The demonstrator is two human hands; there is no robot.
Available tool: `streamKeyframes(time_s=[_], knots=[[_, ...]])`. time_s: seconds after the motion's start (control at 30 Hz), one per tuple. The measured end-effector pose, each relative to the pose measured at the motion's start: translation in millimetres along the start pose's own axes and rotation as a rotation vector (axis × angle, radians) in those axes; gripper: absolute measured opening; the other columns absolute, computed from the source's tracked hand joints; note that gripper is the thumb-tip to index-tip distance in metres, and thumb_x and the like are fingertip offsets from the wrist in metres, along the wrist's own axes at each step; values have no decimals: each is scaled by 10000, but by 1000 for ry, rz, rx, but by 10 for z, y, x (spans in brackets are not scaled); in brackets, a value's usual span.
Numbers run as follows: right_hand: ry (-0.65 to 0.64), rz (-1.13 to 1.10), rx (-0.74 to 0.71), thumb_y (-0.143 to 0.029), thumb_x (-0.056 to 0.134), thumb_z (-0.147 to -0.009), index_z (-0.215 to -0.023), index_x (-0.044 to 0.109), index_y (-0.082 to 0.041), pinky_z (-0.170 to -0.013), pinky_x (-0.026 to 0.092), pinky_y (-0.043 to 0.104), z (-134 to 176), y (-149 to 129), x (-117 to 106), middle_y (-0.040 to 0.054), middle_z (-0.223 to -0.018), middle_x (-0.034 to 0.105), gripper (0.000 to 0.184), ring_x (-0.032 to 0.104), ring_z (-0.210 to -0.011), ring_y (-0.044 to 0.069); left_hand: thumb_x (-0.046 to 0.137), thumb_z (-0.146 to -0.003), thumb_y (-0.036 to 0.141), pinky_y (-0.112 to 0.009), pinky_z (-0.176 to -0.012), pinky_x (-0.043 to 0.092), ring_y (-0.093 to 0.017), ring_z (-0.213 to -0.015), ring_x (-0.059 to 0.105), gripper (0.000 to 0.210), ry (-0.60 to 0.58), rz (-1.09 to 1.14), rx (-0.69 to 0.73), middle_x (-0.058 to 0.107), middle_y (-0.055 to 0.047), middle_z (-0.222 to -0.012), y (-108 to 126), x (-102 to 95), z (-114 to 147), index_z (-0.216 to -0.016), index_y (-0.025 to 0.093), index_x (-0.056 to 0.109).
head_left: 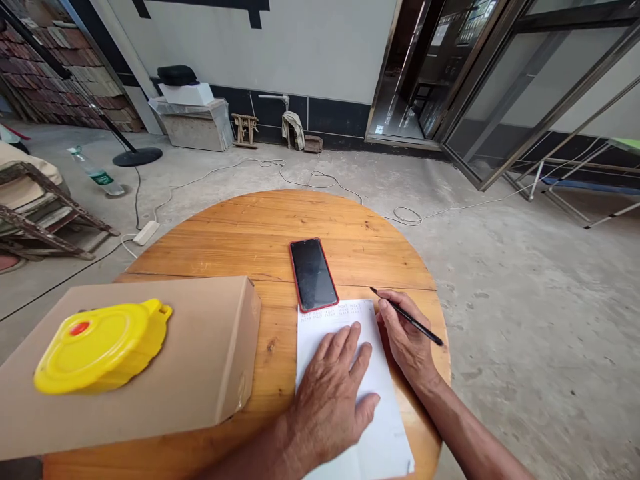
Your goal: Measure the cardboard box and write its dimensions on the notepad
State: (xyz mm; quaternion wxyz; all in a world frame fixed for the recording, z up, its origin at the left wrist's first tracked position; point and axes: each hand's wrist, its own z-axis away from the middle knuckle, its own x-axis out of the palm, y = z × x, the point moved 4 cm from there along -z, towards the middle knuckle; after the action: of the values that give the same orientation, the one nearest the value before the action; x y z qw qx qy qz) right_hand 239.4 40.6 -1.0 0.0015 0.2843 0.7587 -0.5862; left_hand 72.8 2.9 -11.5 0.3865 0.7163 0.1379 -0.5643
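My left hand (334, 393) lies flat with fingers spread on a white sheet of paper (385, 427). Rows of small handwriting run along the sheet's top edge, too small to read. In my right hand (406, 337) is a black pen (417, 323), held between thumb and fingers just right of the paper. Its tip points up and to the left, beyond the sheet's top right corner. A smartphone (314, 273) with a red case and dark screen overlaps the paper's top edge.
A round wooden table (240, 227) carries a cardboard box (200, 353) at left, with a yellow plastic case (107, 343) on top. On the concrete floor are a power strip (146, 233), loose cables, a plastic bottle (100, 175) and a wooden chair (45, 213).
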Motion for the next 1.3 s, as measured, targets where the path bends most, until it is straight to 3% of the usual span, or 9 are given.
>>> streamKeyframes(time_s=[0.13, 0.33, 0.47, 0.67, 0.77, 0.9, 1.0, 1.13, 1.3], knots=[[-34, 121, -166, -228, 548, -935, -1154, 630, -221, -912, 478, 348, -29, -32, 20, 74, -1101, 659, 234, 619, -1016, 193, 426, -928, 551, -489, -1189, 257, -288, -1439, 240, 594, 7, 19, -19, 238, -88, -1582, -1, -15, -7, -1437, 250, 370], [17, 104, -168, -233, 502, -962, -1139, 624, -203, -920, 492, 353, -47, -3, 22, 88, -1119, 667, 217, 629, -1023, 189, 496, -899, 541, -506, -1157, 313, -313, -1390, 319, 584, 34, 19, -34, 344, -127, -1514, 4, -67, -7, -1392, 235, 437], [-15, 274, -302, -178, 441, -958, -1197, 575, -195, -936, 493, 368, -44, 67, 58, 97, -1140, 663, 275, 625, -1048, 191, 477, -908, 542, -511, -1170, 297, -316, -1413, 305, 595, 58, -11, -12, 330, -128, -1533, 18, -45, -3, -1412, 229, 421], [-169, 474, -430, -18, 430, -758, -1292, 509, -149, -940, 469, 404, -28, -31, 65, 140, -1212, 615, 555, 568, -1111, 242, 529, -890, 496, -541, -1193, 253, -319, -1456, 221, 623, 9, -13, -40, 272, -162, -1557, 108, -79, 39, -1425, 197, 416], [-230, 611, -445, -7, 473, -675, -1247, 568, -130, -841, 454, 429, 16, -173, 41, 166, -1166, 622, 593, 560, -1045, 304, 541, -878, 494, -537, -1200, 241, -320, -1467, 168, 614, -16, 15, -62, 234, -150, -1571, 136, -120, 222, -1411, 207, 443], [-301, 740, -473, -20, 461, -798, -1157, 650, -176, -818, 404, 414, 121, -282, 71, 153, -1106, 653, 435, 557, -1007, 310, 551, -881, 416, -514, -1199, 273, -283, -1470, 172, 604, 11, 12, -96, 205, -73, -1587, 67, -95, 646, -1448, 291, 384], [-330, 782, -491, -13, 430, -845, -1184, 649, -225, -849, 383, 399, 201, -259, 117, 125, -1151, 648, 456, 547, -1052, 290, 579, -859, 318, -504, -1177, 331, -274, -1458, 233, 631, 59, -63, -103, 224, -51, -1579, -4, -42, 929, -1453, 310, 368], [-276, 784, -460, 63, 374, -780, -1217, 632, -199, -856, 405, 394, 256, -124, 98, 126, -1204, 623, 571, 553, -1083, 273, 619, -821, 267, -496, -1144, 392, -277, -1430, 306, 640, 136, -148, -93, 277, -40, -1562, -27, -6, 1097, -1424, 311, 410], [-141, 728, -411, -39, 355, -860, -1132, 655, -137, -861, 462, 412, 241, 30, 22, 160, -1167, 633, 417, 589, -1030, 271, 641, -793, 272, -504, -1148, 383, -279, -1422, 322, 632, 149, -149, -82, 312, -44, -1551, -38, 8, 1093, -1394, 298, 448]])
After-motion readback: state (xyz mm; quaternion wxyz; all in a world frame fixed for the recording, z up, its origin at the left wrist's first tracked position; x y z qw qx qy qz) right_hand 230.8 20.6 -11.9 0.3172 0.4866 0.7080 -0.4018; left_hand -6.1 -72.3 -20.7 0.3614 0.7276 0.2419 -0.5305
